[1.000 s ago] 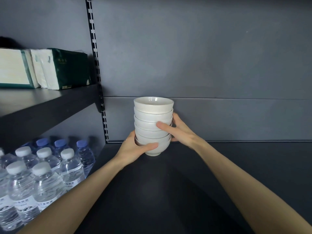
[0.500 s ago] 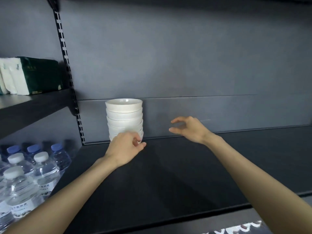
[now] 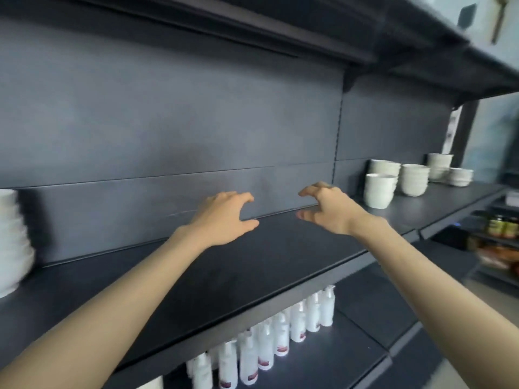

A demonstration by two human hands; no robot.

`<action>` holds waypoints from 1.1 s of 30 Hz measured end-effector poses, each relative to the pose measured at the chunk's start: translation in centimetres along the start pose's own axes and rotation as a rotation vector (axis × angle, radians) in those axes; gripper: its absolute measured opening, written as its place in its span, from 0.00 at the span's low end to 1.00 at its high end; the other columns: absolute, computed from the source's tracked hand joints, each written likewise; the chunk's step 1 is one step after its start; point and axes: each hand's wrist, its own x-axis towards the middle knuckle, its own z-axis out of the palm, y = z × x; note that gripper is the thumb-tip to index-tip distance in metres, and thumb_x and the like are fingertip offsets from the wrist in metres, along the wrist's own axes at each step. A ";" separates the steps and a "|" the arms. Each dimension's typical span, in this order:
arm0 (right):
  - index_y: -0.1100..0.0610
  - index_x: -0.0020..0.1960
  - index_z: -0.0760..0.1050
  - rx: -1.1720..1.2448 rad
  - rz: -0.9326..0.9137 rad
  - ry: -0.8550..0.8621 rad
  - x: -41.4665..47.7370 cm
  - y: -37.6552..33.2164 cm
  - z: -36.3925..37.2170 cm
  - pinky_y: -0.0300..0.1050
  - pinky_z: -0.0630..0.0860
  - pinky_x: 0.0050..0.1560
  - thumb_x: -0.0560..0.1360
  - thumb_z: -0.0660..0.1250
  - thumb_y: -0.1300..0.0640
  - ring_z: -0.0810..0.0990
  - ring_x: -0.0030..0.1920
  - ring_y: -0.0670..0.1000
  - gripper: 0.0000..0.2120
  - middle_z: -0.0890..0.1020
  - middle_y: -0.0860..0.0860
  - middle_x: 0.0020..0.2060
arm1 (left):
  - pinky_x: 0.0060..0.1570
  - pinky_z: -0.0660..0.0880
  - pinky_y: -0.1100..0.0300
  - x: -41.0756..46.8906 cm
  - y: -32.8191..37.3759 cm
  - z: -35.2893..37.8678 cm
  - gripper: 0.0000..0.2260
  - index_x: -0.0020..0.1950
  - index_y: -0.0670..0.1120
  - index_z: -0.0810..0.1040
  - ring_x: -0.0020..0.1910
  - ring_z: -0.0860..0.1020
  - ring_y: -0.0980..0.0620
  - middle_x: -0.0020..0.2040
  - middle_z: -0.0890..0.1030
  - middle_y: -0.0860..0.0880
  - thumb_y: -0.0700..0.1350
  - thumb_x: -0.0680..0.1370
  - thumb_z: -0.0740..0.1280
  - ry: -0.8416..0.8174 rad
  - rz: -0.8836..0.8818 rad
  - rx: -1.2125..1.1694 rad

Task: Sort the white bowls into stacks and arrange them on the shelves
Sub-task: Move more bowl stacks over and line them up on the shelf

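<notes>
Above the dark shelf [image 3: 252, 265]
Both half-spread, holding nothing: left hand [image 3: 224, 217], right hand [image 3: 328, 210]; bowl stacks [image 3: 379, 190] at 2 o'clock.

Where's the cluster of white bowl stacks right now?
Head view: the cluster of bowl stacks sits at the right end of the dark shelf, just beyond the right hand, near the back panel.

Dim, soft light falls on the dark shelf [image 3: 280, 256] and back panel [image 3: 168, 122]; the brightest area lies at the right edge. Motion blur smears the stack of bowls [image 3: 12, 242] at the left edge and the jars [image 3: 502, 227] at far right. The left hand [image 3: 224, 217] and right hand [image 3: 331, 210] at centre are fairly sharp. The white bottles [image 3: 280, 338] below look overexposed. Wide-angle distortion bends and tilts the shelf edges.
</notes>
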 end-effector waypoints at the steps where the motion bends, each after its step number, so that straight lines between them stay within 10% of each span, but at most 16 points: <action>1: 0.53 0.71 0.66 -0.016 0.022 0.012 -0.8 2.4 -0.9 0.52 0.67 0.67 0.76 0.66 0.47 0.68 0.69 0.58 0.26 0.67 0.54 0.69 | 0.67 0.65 0.51 1.1 2.3 0.8 0.25 0.73 0.51 0.66 0.70 0.67 0.46 0.71 0.70 0.49 0.56 0.77 0.65 0.008 0.025 0.008; 33: 0.52 0.71 0.66 -0.106 0.344 0.053 8.8 58.0 -9.1 0.53 0.69 0.64 0.76 0.67 0.48 0.70 0.66 0.57 0.26 0.66 0.51 0.69 | 0.58 0.65 0.55 42.7 39.0 27.9 0.25 0.73 0.51 0.64 0.67 0.68 0.47 0.68 0.71 0.50 0.57 0.78 0.63 -0.029 0.324 -0.009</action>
